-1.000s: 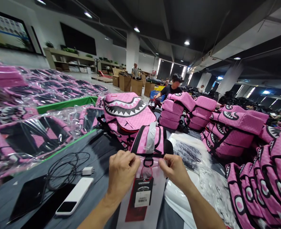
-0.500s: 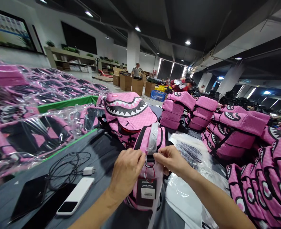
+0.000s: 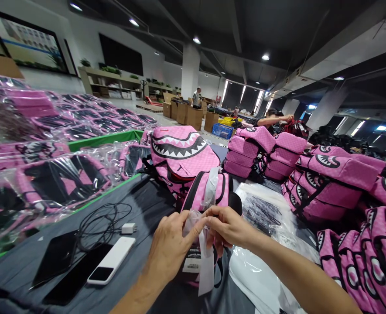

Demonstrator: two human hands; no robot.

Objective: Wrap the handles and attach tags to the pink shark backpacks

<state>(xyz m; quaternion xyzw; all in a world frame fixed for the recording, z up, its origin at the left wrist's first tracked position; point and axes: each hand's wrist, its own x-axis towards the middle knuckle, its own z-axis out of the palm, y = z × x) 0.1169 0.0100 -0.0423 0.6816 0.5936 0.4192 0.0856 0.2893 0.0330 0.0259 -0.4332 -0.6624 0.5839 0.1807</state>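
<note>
A person's left hand (image 3: 169, 250) and right hand (image 3: 231, 226) meet at the top handle of a small pink checked backpack with black trim (image 3: 212, 192). The bag lies on a dark grey table (image 3: 143, 205), just in front of a larger pink shark-mouth backpack (image 3: 179, 150). Both hands pinch a thin clear plastic strip (image 3: 206, 270) that hangs over the bag's hang tag (image 3: 190, 263). They appear to be working film at the handle; slack film calls for a light, steady pinch.

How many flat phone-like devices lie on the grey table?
3. The white device lies nearest the left hand; the left black device beside the cable; the front black device between them. Others may be hidden.
</note>
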